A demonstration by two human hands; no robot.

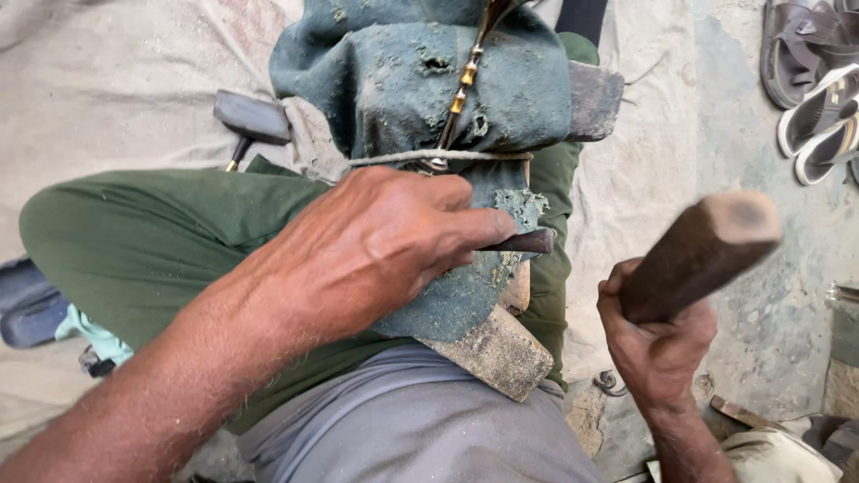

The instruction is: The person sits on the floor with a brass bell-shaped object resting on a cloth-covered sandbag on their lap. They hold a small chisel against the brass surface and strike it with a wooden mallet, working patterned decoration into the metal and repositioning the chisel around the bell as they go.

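While the head camera is looking straight down, two hands are showing, both the person's own. One left hand (376, 246) is lying across the middle of the view, fingers curled shut around one dark metal punch (523, 241), whose blunt end is sticking out to the right past the fingertips. One right hand (658, 344) is sitting lower right, closed tight around the handle of one wooden mallet (698, 255), whose thick head is pointing up toward the camera and blurring a little.

One wooden block (501, 351) is resting across the green-trousered lap (143, 237), wrapped in one worn blue-green cloth (403, 80) that is being held by one cord (438, 156) running across it. One thin strip with yellow beads (465, 85) is lying on the cloth, running from the far edge down to the cord, just beyond the left hand's knuckles. The punch is touching the cloth at its frayed right edge.

One spare hammer (252, 119) is lying far left on the pale ground sheet (107, 98), well apart from both hands. Three sandals (819, 80) are sitting at the far right corner. Open floor is lying between the block's right edge and the sandals, where the mallet hand is working; the left side is crowded by the knee.
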